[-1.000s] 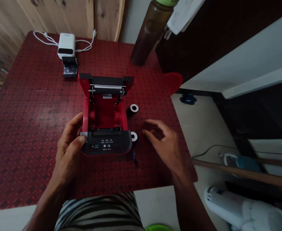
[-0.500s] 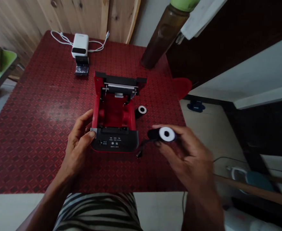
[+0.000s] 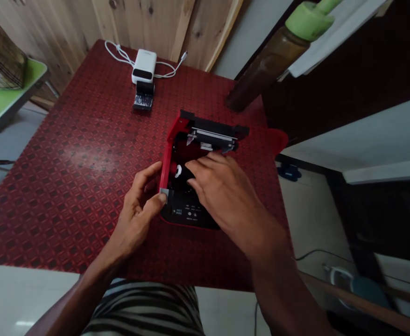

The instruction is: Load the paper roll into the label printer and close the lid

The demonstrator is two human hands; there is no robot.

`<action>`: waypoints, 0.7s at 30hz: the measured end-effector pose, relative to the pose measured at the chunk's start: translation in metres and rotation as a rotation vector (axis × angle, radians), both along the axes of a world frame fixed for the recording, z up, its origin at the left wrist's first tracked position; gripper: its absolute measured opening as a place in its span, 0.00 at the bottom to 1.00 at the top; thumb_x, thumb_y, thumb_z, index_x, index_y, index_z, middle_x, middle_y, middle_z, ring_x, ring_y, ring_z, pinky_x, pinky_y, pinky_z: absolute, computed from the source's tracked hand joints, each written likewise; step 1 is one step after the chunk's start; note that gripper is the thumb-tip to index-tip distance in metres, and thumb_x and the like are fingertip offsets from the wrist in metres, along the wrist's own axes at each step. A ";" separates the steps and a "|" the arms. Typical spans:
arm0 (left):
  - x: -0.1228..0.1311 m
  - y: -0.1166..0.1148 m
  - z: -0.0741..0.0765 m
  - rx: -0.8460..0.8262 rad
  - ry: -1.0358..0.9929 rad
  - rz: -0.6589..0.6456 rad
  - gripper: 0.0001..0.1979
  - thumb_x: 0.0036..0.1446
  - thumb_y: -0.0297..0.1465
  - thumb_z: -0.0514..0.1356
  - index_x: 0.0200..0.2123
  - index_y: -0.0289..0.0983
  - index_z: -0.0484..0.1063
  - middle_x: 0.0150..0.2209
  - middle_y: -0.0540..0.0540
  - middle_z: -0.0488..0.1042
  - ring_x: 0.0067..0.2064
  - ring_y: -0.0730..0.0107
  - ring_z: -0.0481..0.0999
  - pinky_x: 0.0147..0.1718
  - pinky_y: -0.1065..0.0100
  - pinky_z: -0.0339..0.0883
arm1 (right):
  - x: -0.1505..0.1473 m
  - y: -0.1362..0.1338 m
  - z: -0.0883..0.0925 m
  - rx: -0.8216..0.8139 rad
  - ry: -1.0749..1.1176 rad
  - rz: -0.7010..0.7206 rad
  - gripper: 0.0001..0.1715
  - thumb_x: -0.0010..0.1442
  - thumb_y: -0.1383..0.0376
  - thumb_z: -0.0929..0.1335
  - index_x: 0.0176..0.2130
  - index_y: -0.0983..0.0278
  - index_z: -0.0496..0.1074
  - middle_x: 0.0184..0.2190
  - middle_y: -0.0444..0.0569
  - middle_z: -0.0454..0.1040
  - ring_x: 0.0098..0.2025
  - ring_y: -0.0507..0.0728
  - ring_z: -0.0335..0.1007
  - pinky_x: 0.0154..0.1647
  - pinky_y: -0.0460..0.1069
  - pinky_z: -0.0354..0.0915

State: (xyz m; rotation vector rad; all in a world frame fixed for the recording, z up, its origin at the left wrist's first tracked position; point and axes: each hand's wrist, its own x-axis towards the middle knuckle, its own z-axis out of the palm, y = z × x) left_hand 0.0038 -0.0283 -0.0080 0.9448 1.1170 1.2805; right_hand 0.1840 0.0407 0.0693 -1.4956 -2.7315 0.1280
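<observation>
A red and black thermal printer (image 3: 187, 215) stands on the table with its lid tipped open, turned slightly clockwise. My left hand (image 3: 137, 210) grips its front left corner, with the thumb on a silver tab. My right hand (image 3: 222, 196) lies over the open paper bay, fingers curved over a black-wrapped roll with a white core (image 3: 181, 172). The roll sits inside the bay, partly hidden by those fingers. A second roll does not show on the table.
A white power bank (image 3: 144, 66) with a white cable and a small black printed object (image 3: 144, 97) lie at the table's far edge. A brown bottle with a green cap (image 3: 270, 70) stands at the back right, by a red heart-shaped piece (image 3: 278, 140).
My right hand has moved from the printer's right side to over its bay, and the roll is now inside. The printer has turned clockwise, and the table roll no longer shows.
</observation>
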 end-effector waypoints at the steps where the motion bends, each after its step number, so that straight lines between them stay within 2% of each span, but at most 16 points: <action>1: 0.000 0.000 0.000 -0.011 -0.022 0.000 0.27 0.72 0.39 0.69 0.72 0.45 0.76 0.75 0.42 0.78 0.78 0.43 0.74 0.80 0.41 0.65 | -0.001 0.003 -0.001 -0.022 -0.005 0.008 0.17 0.75 0.79 0.67 0.50 0.65 0.83 0.46 0.57 0.87 0.56 0.69 0.83 0.59 0.60 0.74; 5: 0.002 -0.002 0.000 -0.054 -0.058 -0.007 0.29 0.73 0.40 0.69 0.74 0.46 0.75 0.75 0.41 0.77 0.79 0.41 0.73 0.81 0.39 0.63 | -0.001 0.016 -0.009 -0.096 -0.015 0.009 0.12 0.74 0.76 0.70 0.45 0.63 0.84 0.44 0.55 0.87 0.50 0.66 0.85 0.55 0.57 0.73; 8: 0.001 -0.003 0.001 -0.086 -0.056 -0.017 0.30 0.73 0.40 0.69 0.75 0.47 0.74 0.74 0.41 0.77 0.77 0.40 0.75 0.79 0.37 0.66 | 0.001 0.018 -0.015 -0.090 0.003 0.000 0.12 0.73 0.76 0.71 0.48 0.63 0.84 0.44 0.55 0.87 0.52 0.66 0.85 0.57 0.58 0.74; 13: 0.000 -0.003 0.001 -0.093 -0.035 -0.014 0.31 0.73 0.41 0.69 0.75 0.47 0.73 0.74 0.41 0.78 0.76 0.40 0.75 0.80 0.36 0.64 | 0.015 0.010 -0.013 -0.111 0.185 0.021 0.20 0.75 0.77 0.67 0.56 0.63 0.85 0.55 0.56 0.89 0.60 0.66 0.86 0.66 0.62 0.77; 16: 0.000 -0.002 0.000 -0.068 -0.028 -0.015 0.29 0.74 0.41 0.69 0.74 0.46 0.74 0.74 0.41 0.78 0.78 0.41 0.73 0.82 0.37 0.61 | 0.026 0.003 -0.004 -0.130 0.361 0.121 0.26 0.77 0.78 0.64 0.57 0.60 0.86 0.59 0.53 0.90 0.61 0.62 0.87 0.67 0.61 0.80; 19: -0.002 -0.002 0.002 -0.065 -0.035 -0.017 0.29 0.72 0.40 0.70 0.73 0.46 0.75 0.75 0.43 0.78 0.79 0.41 0.73 0.81 0.39 0.62 | 0.033 -0.002 0.000 -0.161 0.425 0.222 0.24 0.77 0.78 0.65 0.54 0.58 0.87 0.56 0.49 0.91 0.61 0.62 0.87 0.66 0.61 0.81; 21: -0.005 -0.002 0.005 -0.084 -0.019 -0.018 0.28 0.71 0.40 0.70 0.71 0.46 0.77 0.75 0.43 0.78 0.78 0.40 0.74 0.80 0.38 0.65 | 0.032 -0.002 0.000 -0.164 0.425 0.204 0.21 0.77 0.78 0.67 0.47 0.58 0.86 0.52 0.49 0.92 0.57 0.62 0.88 0.60 0.60 0.83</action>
